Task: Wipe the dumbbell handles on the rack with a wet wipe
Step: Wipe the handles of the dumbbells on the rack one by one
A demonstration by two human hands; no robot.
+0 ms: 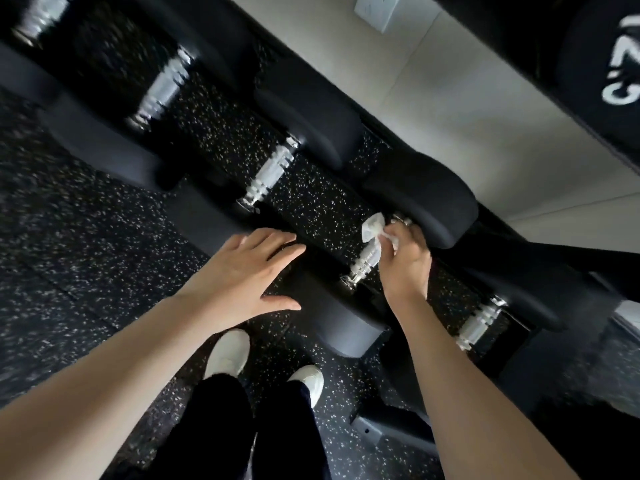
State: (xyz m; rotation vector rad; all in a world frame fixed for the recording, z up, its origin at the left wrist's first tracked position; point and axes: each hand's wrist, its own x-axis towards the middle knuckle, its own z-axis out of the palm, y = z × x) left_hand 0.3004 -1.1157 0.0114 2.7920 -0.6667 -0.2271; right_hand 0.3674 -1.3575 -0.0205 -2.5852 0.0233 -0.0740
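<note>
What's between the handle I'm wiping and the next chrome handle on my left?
Just a gap: in the head view, only speckled floor shows between the wiped handle and the next handle.

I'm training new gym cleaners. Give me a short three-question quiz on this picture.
1. True or false: the left hand holds the wipe.
2. Which handle does the right hand wipe? A: second from the right in view. B: the farthest left. C: the middle one.
3. Fill in: the shoes are ____.
Key: 1 false, the right hand holds it; 2 A; 3 white.
</note>
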